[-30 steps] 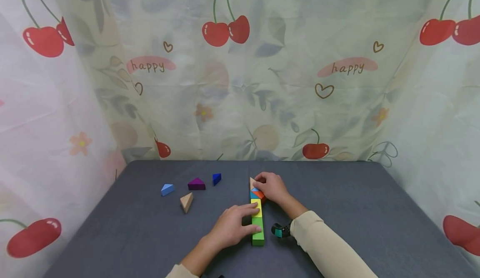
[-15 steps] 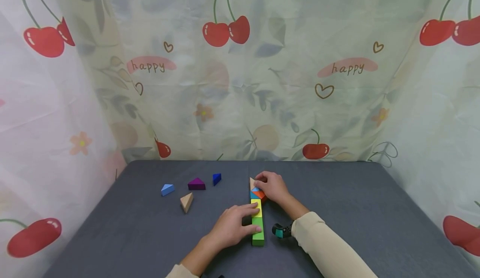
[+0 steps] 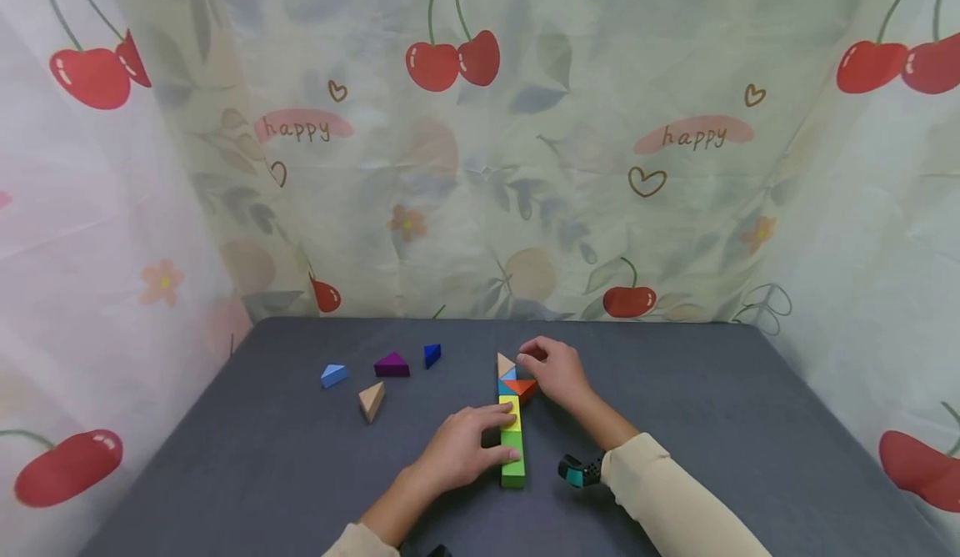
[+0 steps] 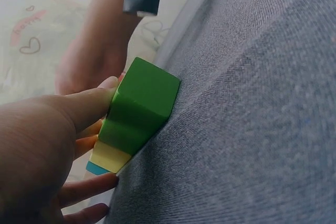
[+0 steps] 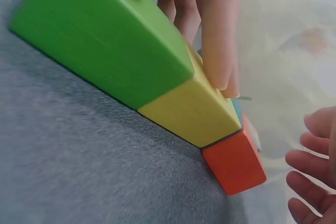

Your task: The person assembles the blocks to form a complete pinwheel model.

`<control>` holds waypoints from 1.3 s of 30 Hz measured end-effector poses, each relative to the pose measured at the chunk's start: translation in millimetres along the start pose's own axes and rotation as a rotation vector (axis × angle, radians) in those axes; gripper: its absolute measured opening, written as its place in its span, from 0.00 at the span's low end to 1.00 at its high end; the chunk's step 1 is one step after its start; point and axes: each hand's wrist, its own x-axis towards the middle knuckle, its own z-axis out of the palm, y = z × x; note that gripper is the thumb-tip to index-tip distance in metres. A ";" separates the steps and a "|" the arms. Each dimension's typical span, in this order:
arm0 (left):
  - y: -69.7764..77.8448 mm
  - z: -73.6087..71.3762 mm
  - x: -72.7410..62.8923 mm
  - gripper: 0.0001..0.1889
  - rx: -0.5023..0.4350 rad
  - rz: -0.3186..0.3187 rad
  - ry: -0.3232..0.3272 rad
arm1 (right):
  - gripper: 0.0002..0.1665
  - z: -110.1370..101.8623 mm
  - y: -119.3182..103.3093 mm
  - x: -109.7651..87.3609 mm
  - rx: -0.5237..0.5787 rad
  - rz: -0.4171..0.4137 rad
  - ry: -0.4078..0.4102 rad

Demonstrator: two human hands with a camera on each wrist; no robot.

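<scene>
A row of blocks runs away from me in the head view: a green block [image 3: 513, 477], a yellow block [image 3: 508, 425], an orange-red triangular block [image 3: 525, 388], blue triangular pieces [image 3: 510, 375] and a natural-wood triangle [image 3: 504, 365] at the far end. My left hand [image 3: 459, 450] rests on the row, thumb on the green block and fingertips on the yellow one. To the right of the far end, my right hand [image 3: 557, 369] is apart from the blocks. Its fingers are loosely bent and hold nothing in the right wrist view, where the orange-red block [image 5: 233, 163] juts out.
Loose triangular blocks lie to the left on the dark grey tabletop [image 3: 247, 457]: light blue [image 3: 333, 375], purple [image 3: 392, 365], dark blue [image 3: 432, 355] and natural wood [image 3: 371, 402]. A patterned curtain [image 3: 480, 207] encloses the table's back and sides. A black-and-teal device [image 3: 579, 472] sits at my right wrist.
My right hand has let go of the far end of the row and drawn off a little to the right. The left hand keeps its place on the green and yellow blocks.
</scene>
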 end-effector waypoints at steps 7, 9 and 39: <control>0.4 -1.3 0.8 0.28 0.019 0.009 0.009 | 0.09 -11.4 -0.2 -18.8 0.024 -0.063 0.040; 0.6 -1.5 2.0 0.27 0.031 0.015 0.014 | 0.08 -14.2 0.0 -25.6 0.034 -0.081 0.048; -1.9 0.2 2.6 0.28 0.017 0.023 -0.008 | 0.14 11.9 19.2 12.1 -0.141 -0.033 -0.159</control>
